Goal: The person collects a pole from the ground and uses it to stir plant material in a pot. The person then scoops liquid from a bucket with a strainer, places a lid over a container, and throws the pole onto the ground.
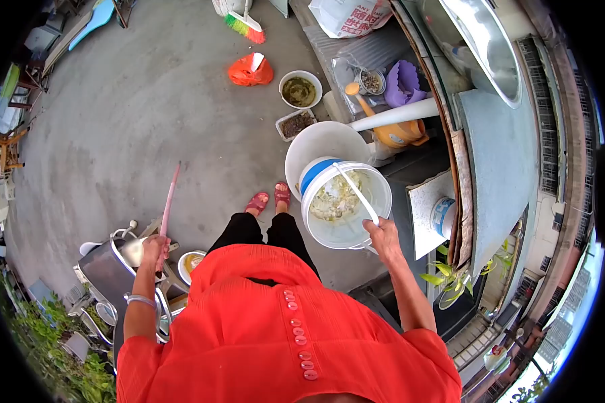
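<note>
My left hand (pixel 156 250) is closed around a long pink stick (pixel 171 195), which points away from me and has a darker far tip. My right hand (pixel 384 236) grips a white strap-like plastic handle (pixel 357 191) that crosses the mouth of a white bucket (pixel 310 213) with a blue band. Inside the bucket lies a pale, yellowish chopped mixture (pixel 335 201); I cannot tell what it is. Behind the bucket, and partly covered by it, stands a larger white tub (pixel 302 149).
A bowl of murky liquid (pixel 299 91), a container of dark matter (pixel 295 123), an orange-red bag (pixel 250 70) and a broom (pixel 245 28) are on the concrete floor. Shelving holds an orange watering can (pixel 398 134). A dark surface (pixel 104 265) with metal frames stands left.
</note>
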A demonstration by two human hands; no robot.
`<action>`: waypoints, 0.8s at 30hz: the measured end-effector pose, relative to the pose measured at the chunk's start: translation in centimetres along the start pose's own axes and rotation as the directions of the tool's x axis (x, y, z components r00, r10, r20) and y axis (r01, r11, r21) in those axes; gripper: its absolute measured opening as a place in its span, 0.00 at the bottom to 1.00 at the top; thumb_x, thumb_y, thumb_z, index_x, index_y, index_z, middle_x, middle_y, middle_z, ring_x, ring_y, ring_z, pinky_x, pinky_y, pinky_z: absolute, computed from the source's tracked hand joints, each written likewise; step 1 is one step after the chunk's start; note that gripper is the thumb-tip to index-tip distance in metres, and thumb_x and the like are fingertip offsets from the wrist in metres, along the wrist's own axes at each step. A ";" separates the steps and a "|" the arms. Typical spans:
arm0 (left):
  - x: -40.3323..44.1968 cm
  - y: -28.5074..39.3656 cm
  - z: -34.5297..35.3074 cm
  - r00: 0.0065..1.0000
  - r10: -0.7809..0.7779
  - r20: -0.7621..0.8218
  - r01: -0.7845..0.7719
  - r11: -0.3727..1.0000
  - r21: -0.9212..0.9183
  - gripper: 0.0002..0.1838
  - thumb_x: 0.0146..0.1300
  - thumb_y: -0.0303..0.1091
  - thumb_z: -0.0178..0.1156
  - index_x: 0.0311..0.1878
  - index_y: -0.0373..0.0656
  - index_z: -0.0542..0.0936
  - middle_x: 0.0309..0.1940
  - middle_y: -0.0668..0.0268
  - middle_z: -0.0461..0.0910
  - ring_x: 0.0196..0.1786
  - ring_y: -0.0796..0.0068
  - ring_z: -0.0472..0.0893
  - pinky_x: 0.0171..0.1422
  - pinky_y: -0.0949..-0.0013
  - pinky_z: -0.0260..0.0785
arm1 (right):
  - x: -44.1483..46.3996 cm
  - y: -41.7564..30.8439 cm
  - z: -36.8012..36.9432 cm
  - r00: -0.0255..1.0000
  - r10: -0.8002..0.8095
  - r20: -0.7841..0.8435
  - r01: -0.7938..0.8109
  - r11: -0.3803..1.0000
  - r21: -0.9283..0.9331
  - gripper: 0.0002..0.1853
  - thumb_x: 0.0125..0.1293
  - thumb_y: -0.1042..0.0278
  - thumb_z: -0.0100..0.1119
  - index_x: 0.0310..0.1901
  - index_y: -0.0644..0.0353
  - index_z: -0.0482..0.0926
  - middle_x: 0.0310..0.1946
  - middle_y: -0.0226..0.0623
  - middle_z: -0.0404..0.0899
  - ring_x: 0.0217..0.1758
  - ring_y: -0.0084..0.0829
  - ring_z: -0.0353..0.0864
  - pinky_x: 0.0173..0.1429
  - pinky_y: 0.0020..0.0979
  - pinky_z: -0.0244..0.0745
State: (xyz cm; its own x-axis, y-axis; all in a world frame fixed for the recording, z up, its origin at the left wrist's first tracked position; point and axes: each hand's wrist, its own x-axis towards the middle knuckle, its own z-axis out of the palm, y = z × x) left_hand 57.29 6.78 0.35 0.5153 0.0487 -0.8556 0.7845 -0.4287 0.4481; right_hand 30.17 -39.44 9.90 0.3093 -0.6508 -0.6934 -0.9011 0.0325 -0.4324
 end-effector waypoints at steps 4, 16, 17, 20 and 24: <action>-3.1 -2.7 -0.2 0.994 -0.021 -0.104 0.014 0.998 -0.061 0.08 0.55 0.28 0.47 0.32 0.32 0.71 0.17 0.66 0.69 0.14 0.80 0.66 0.13 0.77 0.59 | 5.3 -2.5 -0.3 0.991 -0.125 0.057 0.129 0.989 -0.073 0.15 0.51 0.60 0.54 0.25 0.67 0.75 0.13 0.33 0.67 0.20 0.24 0.65 0.28 0.31 0.62; -8.3 -3.0 2.9 0.967 -0.085 -0.239 0.045 0.985 -0.168 0.09 0.57 0.30 0.49 0.34 0.32 0.71 0.20 0.65 0.70 0.16 0.82 0.66 0.14 0.79 0.58 | 13.5 -3.8 -1.2 0.989 -0.132 0.074 0.145 0.966 -0.212 0.14 0.48 0.61 0.55 0.23 0.67 0.74 0.15 0.39 0.70 0.21 0.28 0.67 0.31 0.33 0.64; -8.0 -3.1 3.1 0.965 -0.090 -0.247 0.044 0.981 -0.188 0.10 0.57 0.30 0.49 0.36 0.31 0.71 0.22 0.65 0.70 0.17 0.82 0.66 0.14 0.79 0.58 | 13.9 -3.7 -1.2 0.987 -0.146 0.070 0.157 0.966 -0.207 0.15 0.48 0.61 0.55 0.22 0.68 0.73 0.14 0.38 0.69 0.20 0.28 0.66 0.30 0.33 0.63; -8.0 -1.6 3.4 0.956 -0.092 -0.279 0.023 0.970 -0.240 0.09 0.55 0.29 0.49 0.35 0.31 0.72 0.21 0.65 0.71 0.17 0.81 0.67 0.15 0.77 0.59 | 14.6 -3.5 -1.2 0.990 -0.113 0.080 0.127 0.972 -0.200 0.15 0.47 0.60 0.55 0.21 0.68 0.73 0.12 0.36 0.67 0.19 0.26 0.65 0.28 0.32 0.62; -7.5 0.5 3.2 0.958 -0.127 -0.257 0.054 0.960 -0.273 0.11 0.53 0.30 0.50 0.35 0.30 0.72 0.18 0.65 0.70 0.13 0.81 0.65 0.14 0.78 0.58 | 14.8 -3.6 -0.9 0.990 -0.133 0.050 0.140 0.970 -0.197 0.15 0.48 0.61 0.56 0.21 0.68 0.73 0.11 0.31 0.65 0.18 0.23 0.62 0.26 0.31 0.60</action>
State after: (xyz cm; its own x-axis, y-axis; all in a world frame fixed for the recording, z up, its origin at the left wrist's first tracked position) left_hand 52.72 3.26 6.16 0.4825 0.3327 -0.8102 0.8757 -0.1627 0.4547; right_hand 37.75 -49.90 1.72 0.4409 -0.6105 -0.6579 -0.8910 -0.2091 -0.4031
